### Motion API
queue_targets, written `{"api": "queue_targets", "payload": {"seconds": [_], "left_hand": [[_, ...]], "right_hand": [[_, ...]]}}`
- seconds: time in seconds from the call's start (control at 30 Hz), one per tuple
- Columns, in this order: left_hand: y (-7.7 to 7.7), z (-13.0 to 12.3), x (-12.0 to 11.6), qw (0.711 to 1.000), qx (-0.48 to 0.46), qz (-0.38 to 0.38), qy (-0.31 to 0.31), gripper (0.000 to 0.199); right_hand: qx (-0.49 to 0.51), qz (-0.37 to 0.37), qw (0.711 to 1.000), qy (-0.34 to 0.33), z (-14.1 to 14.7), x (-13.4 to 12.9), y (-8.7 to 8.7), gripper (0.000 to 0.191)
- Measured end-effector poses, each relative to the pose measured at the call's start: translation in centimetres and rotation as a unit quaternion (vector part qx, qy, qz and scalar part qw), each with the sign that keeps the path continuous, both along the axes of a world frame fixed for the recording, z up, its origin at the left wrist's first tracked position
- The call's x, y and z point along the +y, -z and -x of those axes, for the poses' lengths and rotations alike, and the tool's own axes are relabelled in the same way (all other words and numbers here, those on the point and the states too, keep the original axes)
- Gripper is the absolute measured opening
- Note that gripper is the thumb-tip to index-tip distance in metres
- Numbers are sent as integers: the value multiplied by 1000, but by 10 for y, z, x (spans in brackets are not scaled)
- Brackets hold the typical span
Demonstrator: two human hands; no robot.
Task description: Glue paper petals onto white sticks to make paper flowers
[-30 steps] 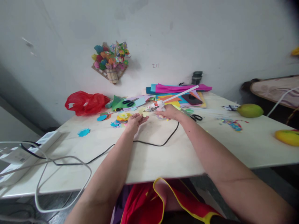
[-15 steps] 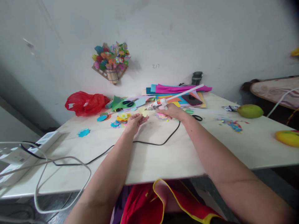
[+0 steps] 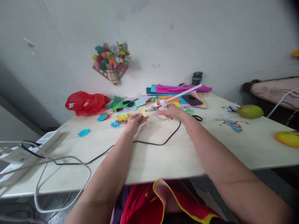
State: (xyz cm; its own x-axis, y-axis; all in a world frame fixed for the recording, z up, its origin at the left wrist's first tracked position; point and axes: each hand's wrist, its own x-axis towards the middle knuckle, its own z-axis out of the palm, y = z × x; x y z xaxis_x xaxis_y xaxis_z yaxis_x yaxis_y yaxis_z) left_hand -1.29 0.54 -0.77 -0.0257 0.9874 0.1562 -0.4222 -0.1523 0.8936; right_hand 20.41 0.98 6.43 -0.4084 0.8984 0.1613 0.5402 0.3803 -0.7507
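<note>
My right hand (image 3: 172,112) is wrapped round a white hot glue gun (image 3: 163,103) with a cord. A long white glue stick (image 3: 185,92) slants up and right from its back end; its nozzle points left. My left hand (image 3: 135,120) is closed in a pinch facing the nozzle. Whatever sits between its fingertips is too small to make out. A pale yellow paper piece (image 3: 143,110) shows just beyond those fingertips; whether they touch it I cannot tell. Yellow and blue paper flowers (image 3: 122,117) lie against the left hand, and pink ones (image 3: 162,117) lie under the right.
A black cord (image 3: 151,143) crosses the white table (image 3: 163,165) towards a power strip (image 3: 50,138). Behind lie a red plastic bag (image 3: 86,102), scissors (image 3: 129,102), coloured sheets (image 3: 173,90) and a phone (image 3: 192,99). A green mango (image 3: 250,111) rests at right, a blue paper flower (image 3: 84,132) at left.
Both hands stay almost in place. The glue gun and its stick have shifted very slightly, the stick's far end a little to the left.
</note>
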Motion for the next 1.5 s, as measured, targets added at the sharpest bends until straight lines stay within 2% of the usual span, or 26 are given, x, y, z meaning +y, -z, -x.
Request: {"api": "queue_targets", "payload": {"seconds": [0.43,0.77,0.97,1.5], "left_hand": [[0,-1,0,1000,3,-1,-2,18],[-1,-1,-1,1000,9,0,-4,19],[0,-1,0,1000,6,-4,-2,19],[1,0,1,1000,6,-4,-2,20]], "right_hand": [[10,11,1000,-19,1,3,2,38],[14,3,1000,7,1,3,2,36],[15,11,1000,-15,1,0,-1,36],[23,0,1000,-4,2,5,3,38]]}}
